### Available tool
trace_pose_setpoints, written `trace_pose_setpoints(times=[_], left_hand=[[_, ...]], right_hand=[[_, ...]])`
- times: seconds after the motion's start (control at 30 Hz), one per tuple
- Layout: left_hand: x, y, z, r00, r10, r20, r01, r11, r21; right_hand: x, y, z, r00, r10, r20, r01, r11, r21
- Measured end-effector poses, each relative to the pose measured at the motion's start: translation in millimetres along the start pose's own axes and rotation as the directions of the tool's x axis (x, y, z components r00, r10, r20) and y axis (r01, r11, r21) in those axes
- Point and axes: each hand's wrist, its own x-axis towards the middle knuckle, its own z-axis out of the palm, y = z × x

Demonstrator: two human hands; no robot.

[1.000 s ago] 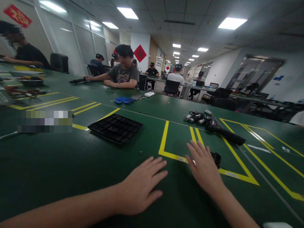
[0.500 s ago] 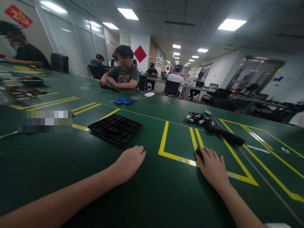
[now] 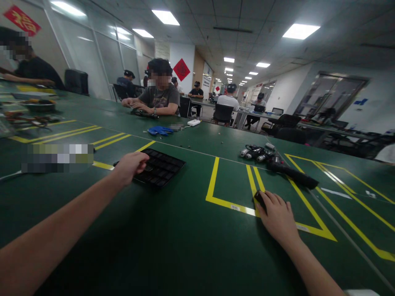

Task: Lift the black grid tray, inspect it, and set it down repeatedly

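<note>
My left hand (image 3: 132, 165) is over the left part of a black panel with a grid of ribs (image 3: 165, 166), which lies on the green table. Its fingers are curled in; what they hold, if anything, is hidden. Farther right, my right hand (image 3: 279, 216) rests palm down with its fingers wrapped over a small black mouse-shaped object (image 3: 260, 198). Most of that object is covered by the hand. It lies at the front edge of a yellow-taped rectangle (image 3: 212, 199).
Behind my right hand lie a black handheld tool (image 3: 293, 174) and a bundle of cables with metal ends (image 3: 257, 154). A blue glove (image 3: 159, 130) and a white box (image 3: 194, 123) lie farther back. A person (image 3: 159, 92) sits across the table, hands on a dark object.
My left hand has moved left and away from me, from the bare table to over the black panel, and its fingers have curled. My right hand has stayed on the small black object.
</note>
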Motion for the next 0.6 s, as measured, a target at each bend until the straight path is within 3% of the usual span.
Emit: trace_pose_setpoints(times=[0.07, 0.1, 0.13, 0.17, 0.2, 0.23, 0.3, 0.43, 0.5, 0.6], left_hand=[[12, -3, -11.0, 0.995, 0.101, -0.02, -0.086, 0.925, 0.371], [16, -6, -14.5, 0.986, 0.164, 0.008, -0.135, 0.783, 0.608], [20, -9, -16.6, 0.977, 0.204, 0.067, -0.173, 0.563, 0.808], [24, -12, -17.5, 0.968, 0.21, 0.135, -0.199, 0.324, 0.925], [26, -14, -17.3, 0.965, 0.184, 0.189, -0.216, 0.14, 0.966], [28, -15, -16.4, 0.966, 0.142, 0.216, -0.225, 0.049, 0.973], [28, -17, -13.1, 0.97, 0.088, 0.228, -0.229, -0.001, 0.973], [14, -22, -2.0, 0.968, 0.123, 0.22, -0.22, -0.02, 0.975], [-1, -30, 8.1, 0.943, 0.185, 0.278, -0.291, 0.049, 0.955], [-31, -46, 30.7, 0.849, 0.294, 0.44, -0.504, 0.193, 0.842]], right_hand=[[1, 1, -2, 1.0, 0.031, 0.007, -0.031, 0.999, 0.025], [1, 1, -3, 0.999, 0.054, 0.005, -0.055, 0.998, 0.034], [2, 2, -4, 0.997, 0.079, 0.003, -0.079, 0.996, 0.043], [2, 3, -4, 0.995, 0.1, 0.006, -0.1, 0.994, 0.05], [2, 5, -3, 0.994, 0.11, 0.011, -0.11, 0.992, 0.058], [3, 7, -2, 0.994, 0.108, 0.015, -0.109, 0.992, 0.069], [3, 12, 2, 0.997, 0.082, 0.008, -0.083, 0.991, 0.106], [3, 7, 4, 0.998, 0.061, -0.03, -0.049, 0.955, 0.294], [0, -8, -1, 0.999, 0.034, -0.021, -0.021, 0.895, 0.445], [-12, -42, -11, 0.998, -0.07, -0.004, 0.054, 0.743, 0.667]])
